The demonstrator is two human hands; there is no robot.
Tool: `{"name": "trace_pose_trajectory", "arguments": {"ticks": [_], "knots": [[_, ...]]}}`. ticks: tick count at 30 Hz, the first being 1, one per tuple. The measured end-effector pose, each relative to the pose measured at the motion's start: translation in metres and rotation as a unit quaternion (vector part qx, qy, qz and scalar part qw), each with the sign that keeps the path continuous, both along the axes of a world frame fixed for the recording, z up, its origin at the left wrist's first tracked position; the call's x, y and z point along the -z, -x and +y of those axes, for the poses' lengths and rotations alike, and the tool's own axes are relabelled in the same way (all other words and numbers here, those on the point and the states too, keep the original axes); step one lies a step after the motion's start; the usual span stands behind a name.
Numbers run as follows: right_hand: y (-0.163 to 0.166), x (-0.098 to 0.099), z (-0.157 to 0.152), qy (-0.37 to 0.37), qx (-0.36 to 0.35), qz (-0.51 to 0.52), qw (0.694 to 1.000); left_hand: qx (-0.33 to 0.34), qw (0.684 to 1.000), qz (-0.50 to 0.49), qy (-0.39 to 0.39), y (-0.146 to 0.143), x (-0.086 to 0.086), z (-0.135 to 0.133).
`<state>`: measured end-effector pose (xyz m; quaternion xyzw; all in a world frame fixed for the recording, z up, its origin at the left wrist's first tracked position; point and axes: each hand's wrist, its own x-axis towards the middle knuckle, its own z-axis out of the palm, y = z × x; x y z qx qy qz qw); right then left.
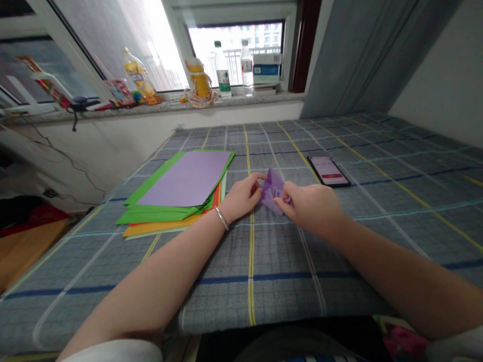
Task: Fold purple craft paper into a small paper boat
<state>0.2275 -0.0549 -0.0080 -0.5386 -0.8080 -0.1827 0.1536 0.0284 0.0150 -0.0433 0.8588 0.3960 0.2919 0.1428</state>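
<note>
A folded piece of purple paper (273, 186) is held between my two hands, low over the checked cloth. My left hand (243, 196), with a silver bangle at the wrist, has its fingers closed at the paper's left edge. From the other side, my right hand (311, 203) pinches the right edge between thumb and curled fingers. Creases and a raised upper point show on the paper; its lower folds are partly covered by my fingers. Left of my hands lies a stack of coloured sheets (184, 178), purple on top, with green, orange and pale ones beneath.
A phone (328, 171) with a lit screen lies to the right on the checked cloth (215, 296). Along the windowsill (241, 103) stand a yellow bottle (199, 80), clear bottles (222, 70), an orange drink bottle (141, 78) and boxes (266, 70). A grey curtain (362, 55) hangs behind.
</note>
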Motion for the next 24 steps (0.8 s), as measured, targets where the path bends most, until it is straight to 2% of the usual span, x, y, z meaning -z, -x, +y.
{"name": "trace_pose_trajectory", "arguments": {"ticks": [7,12,17,24], "knots": [[-0.005,0.003,0.013,0.074,0.040,0.034,0.996,-0.013,1.000,0.015,0.012,0.000,0.000,0.000],[-0.011,0.001,0.023,0.045,0.083,0.072,0.993,-0.033,0.999,0.006,-0.014,0.002,0.001,0.002],[-0.031,-0.001,0.046,0.018,0.141,0.128,0.982,-0.047,0.998,0.034,-0.039,0.003,0.002,0.004],[-0.064,0.010,0.082,0.001,0.217,0.139,0.966,-0.047,0.992,0.095,-0.066,0.002,0.002,0.003]]}}
